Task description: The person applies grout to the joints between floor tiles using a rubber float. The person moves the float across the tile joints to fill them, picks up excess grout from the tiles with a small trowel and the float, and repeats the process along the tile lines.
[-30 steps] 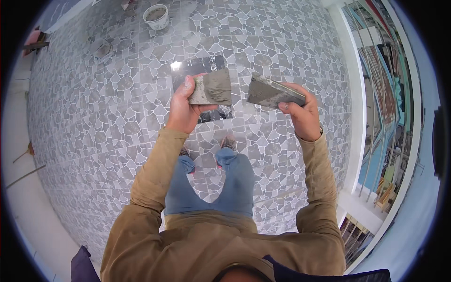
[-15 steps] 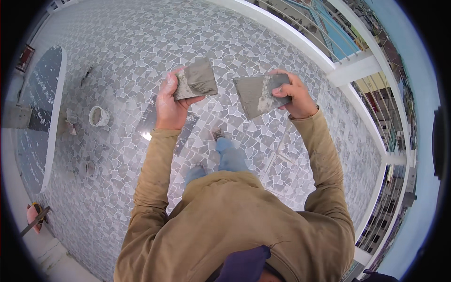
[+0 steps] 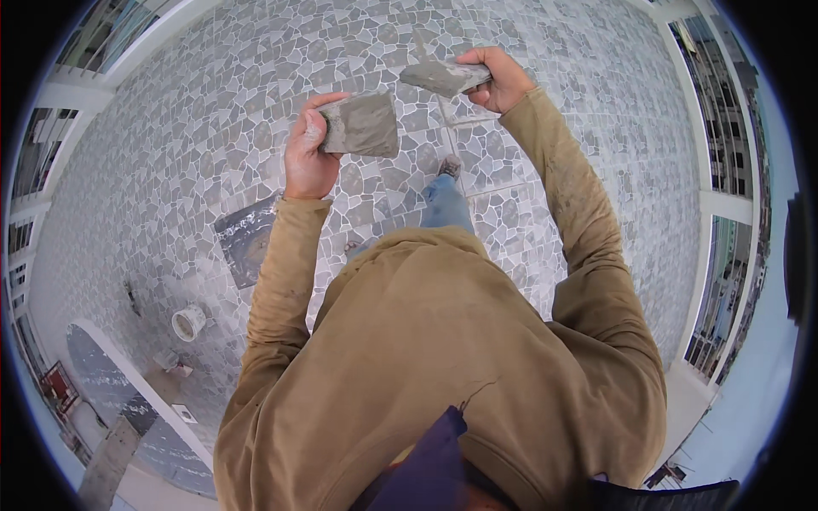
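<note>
My left hand (image 3: 308, 157) grips a flat, squarish spreader (image 3: 365, 125) by its left edge. Grey paste, like wet grout or mortar, coats the spreader's visible face, and pale residue covers my fingers. Farther right and higher, my right hand (image 3: 501, 81) is closed on a second flat spreader (image 3: 436, 78), tilted so that it looks narrow. Its left end also carries grey paste. A small gap separates the two tools, which are held above the floor. Parts of my fingers are hidden behind them.
Stone-patterned tile floor (image 3: 511, 145) with pale joints spreads all around. A dark, paste-stained board (image 3: 247, 240) lies left of my feet. Beyond it stand a white bucket (image 3: 188, 324) and a curved white edge (image 3: 136, 383). White railings (image 3: 711, 204) border the floor on both sides.
My view has turned, so the bucket and board appear lower left. The right spreader has risen and tilted toward edge-on; the left one has turned flatter. Both stay in my hands.
</note>
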Available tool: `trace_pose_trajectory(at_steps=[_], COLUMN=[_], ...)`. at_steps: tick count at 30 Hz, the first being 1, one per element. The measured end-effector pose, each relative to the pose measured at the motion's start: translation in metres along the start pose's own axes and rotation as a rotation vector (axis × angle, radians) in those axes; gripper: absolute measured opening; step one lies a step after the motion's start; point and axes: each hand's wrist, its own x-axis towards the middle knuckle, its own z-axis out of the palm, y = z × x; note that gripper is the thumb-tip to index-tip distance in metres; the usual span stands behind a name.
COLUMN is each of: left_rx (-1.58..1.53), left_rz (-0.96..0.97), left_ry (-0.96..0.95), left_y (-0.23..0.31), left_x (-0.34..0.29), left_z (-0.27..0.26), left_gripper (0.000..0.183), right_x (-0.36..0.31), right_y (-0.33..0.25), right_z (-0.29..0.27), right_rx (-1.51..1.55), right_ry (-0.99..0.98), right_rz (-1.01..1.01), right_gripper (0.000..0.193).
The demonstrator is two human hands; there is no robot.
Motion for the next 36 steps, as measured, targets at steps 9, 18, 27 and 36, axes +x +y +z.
trace_pose_trajectory(at_steps=[9, 18, 27, 36], left_rx=[-0.541, -0.254, -0.107, -0.218], left_rz=[-0.181, -0.156, -0.146, -0.213], left_ry=[0.350, 0.432, 0.277, 0.233], left_y=[-0.135, -0.196, -0.268, -0.272], left_x=[0.092, 0.294, 0.601, 0.814], left_z=[-0.001, 0.123, 0.214, 0.245], left_gripper=[0.053, 0.051, 0.043, 0.045], right_x=[-0.113, 0.006, 0.202, 0.295], right_y=[-0.002, -0.176, -0.352, -0.527], right_z=[-0.349, -0.397, -0.422, -0.478], right_rx=[0.535, 0.225, 0.066, 0.092], right_ry=[0.285, 0.209, 0.149, 0.249], right_rz=[-0.417, -0.151, -0.020, -0.002], right_gripper=[0.027, 0.027, 0.028, 0.025])
